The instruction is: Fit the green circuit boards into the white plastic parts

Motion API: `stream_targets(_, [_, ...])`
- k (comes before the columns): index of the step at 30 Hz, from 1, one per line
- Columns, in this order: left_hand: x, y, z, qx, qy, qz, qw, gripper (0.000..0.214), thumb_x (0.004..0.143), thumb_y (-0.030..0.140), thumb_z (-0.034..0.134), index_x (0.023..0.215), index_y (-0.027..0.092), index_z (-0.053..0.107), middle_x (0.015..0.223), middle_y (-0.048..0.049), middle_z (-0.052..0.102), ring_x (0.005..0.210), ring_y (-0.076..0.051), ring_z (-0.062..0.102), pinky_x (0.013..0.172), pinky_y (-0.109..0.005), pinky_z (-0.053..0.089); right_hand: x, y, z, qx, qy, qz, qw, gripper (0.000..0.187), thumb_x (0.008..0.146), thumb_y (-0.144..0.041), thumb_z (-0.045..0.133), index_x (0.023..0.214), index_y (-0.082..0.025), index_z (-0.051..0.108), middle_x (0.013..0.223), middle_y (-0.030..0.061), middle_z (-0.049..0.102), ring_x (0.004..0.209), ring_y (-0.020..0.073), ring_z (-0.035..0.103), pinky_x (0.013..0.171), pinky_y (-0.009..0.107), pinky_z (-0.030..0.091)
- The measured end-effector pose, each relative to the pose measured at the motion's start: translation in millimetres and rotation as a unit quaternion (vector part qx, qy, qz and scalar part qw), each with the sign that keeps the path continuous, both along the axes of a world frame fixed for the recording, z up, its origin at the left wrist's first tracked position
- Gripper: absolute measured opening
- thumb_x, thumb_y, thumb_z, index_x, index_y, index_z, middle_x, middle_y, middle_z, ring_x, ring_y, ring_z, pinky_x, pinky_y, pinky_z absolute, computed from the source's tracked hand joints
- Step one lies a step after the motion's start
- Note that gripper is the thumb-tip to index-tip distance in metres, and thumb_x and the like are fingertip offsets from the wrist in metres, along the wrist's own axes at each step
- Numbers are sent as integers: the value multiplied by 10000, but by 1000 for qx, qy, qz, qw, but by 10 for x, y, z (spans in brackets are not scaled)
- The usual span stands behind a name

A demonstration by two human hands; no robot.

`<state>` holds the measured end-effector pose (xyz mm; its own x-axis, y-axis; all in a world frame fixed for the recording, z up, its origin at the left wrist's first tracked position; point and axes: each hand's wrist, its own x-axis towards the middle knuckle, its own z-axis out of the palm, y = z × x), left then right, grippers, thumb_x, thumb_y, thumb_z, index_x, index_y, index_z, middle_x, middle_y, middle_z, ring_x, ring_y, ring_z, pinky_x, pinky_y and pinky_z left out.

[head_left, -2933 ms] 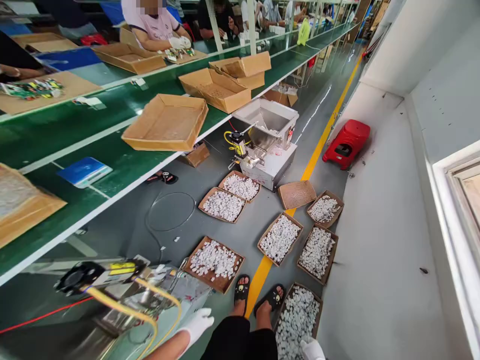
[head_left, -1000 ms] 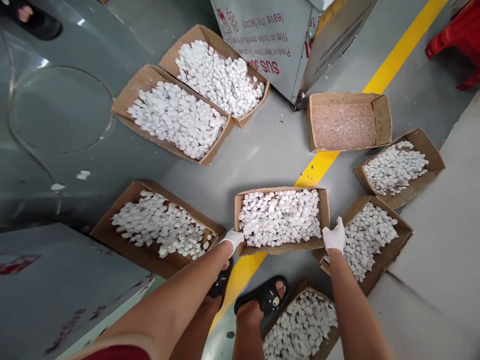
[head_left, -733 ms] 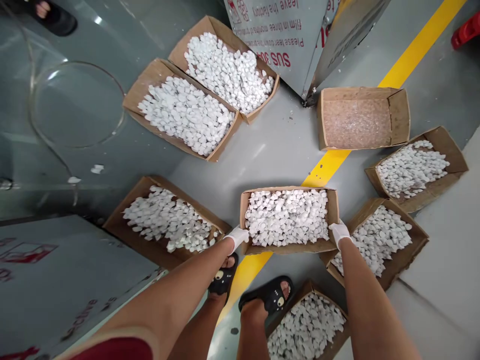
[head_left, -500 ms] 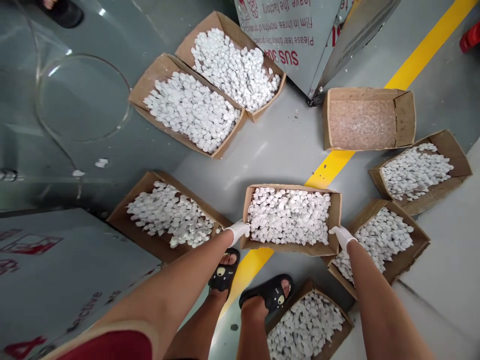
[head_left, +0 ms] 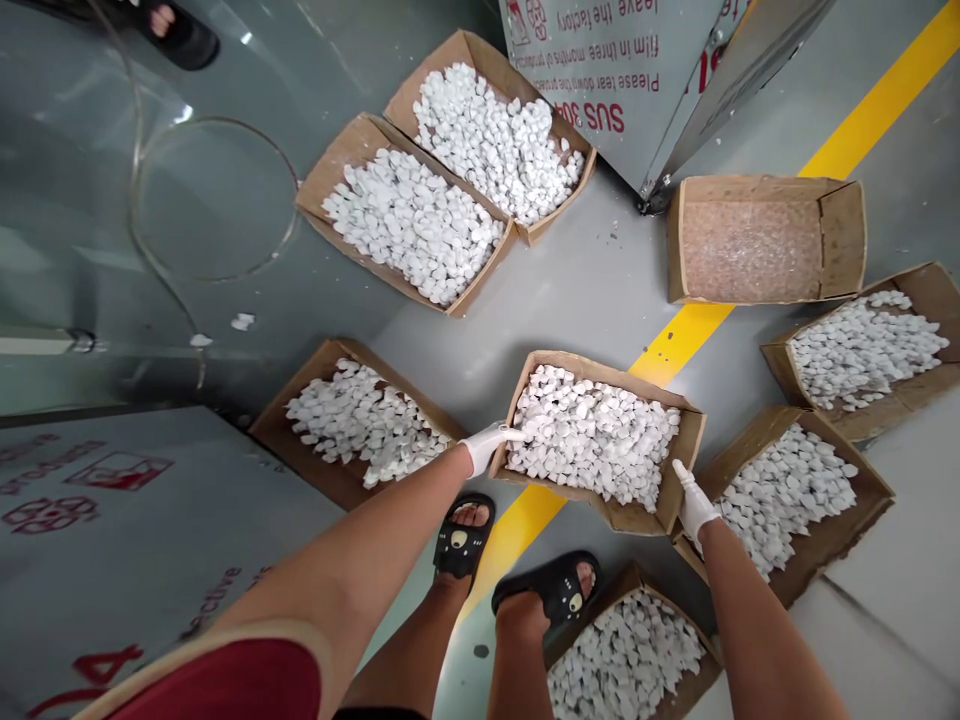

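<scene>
Both my hands wear white gloves and grip one cardboard tray (head_left: 679, 480) heaped with small white pieces (head_left: 596, 435). My left hand (head_left: 489, 446) is closed on the tray's left end, with a finger over the rim. At the right end, my right hand (head_left: 694, 503) clasps the near corner. The tray sits tilted, left end higher, above the yellow floor line (head_left: 679, 335). My sandalled feet (head_left: 510, 560) stand just below it.
Several more cardboard trays of white pieces lie on the grey floor around me, and one tray without pieces (head_left: 765, 240) lies by a steel machine (head_left: 637, 70). A clear hose loop (head_left: 214, 195) lies at left. A grey machine panel (head_left: 127, 530) is at lower left. Another person's sandalled foot (head_left: 176, 25) shows at top left.
I have bent down from standing and taken hold of the middle tray at both ends. Over the last second it has risen and tilted, with its right end swinging toward me.
</scene>
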<state>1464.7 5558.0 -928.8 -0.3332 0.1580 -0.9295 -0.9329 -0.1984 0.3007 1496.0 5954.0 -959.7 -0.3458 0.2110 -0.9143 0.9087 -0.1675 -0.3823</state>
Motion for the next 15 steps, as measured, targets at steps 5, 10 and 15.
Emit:
stream_targets(5, [-104, -68, 30, 29, -2, 19, 999, 515, 532, 381, 754, 963, 126, 636, 833, -119, 702, 754, -260, 664, 717, -358, 521, 74, -23, 1, -77, -36, 11, 996, 524, 661, -455, 695, 1100, -178, 615, 1024, 109, 692, 953, 266, 638, 891, 434, 467])
stream_targets(10, [-121, -99, 76, 4, 12, 33, 999, 526, 494, 323, 771, 963, 127, 637, 827, -105, 701, 770, -254, 661, 722, -347, 522, 270, -239, 2, -56, 31, -25, 998, 532, 625, -388, 710, 1111, -203, 596, 1037, 36, 694, 969, 238, 634, 881, 379, 483])
stream_targets(15, [-15, -60, 282, -56, 5, 52, 997, 420, 493, 330, 751, 841, 124, 637, 679, -62, 682, 677, -235, 654, 655, -330, 520, 461, -455, 216, -11, 78, -48, 996, 528, 656, -451, 662, 1114, -201, 584, 977, 18, 707, 910, 226, 654, 805, 345, 523])
